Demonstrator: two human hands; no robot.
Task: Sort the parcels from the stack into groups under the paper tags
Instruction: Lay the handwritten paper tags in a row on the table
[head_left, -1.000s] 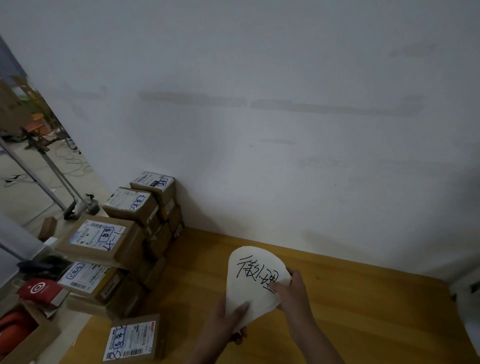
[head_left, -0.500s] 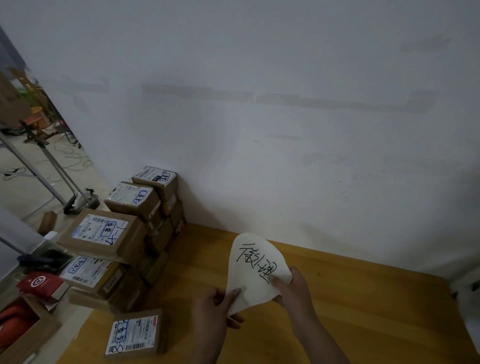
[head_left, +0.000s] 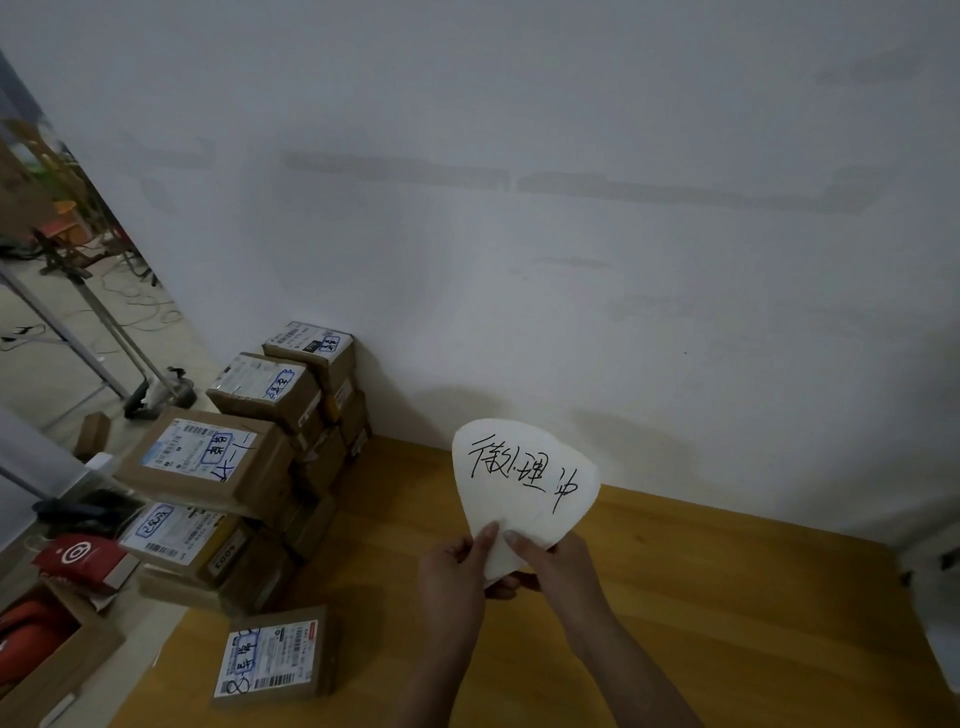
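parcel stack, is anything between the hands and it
Nothing visible lies on the table between the hands and the stack. The left hand and right hand both pinch the tag, so neither is free. A lone parcel lies by the front edge, off that line.

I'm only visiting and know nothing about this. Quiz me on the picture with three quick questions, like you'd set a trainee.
1. True or false: the left hand and right hand both pinch the tag.
2. Where is the stack? A) left of the hands, against the wall; B) right of the hands; C) under the tag.
3. Fill in: the lone parcel nearest the camera lies label-side ____.

Key: 1 true; 2 A; 3 up.
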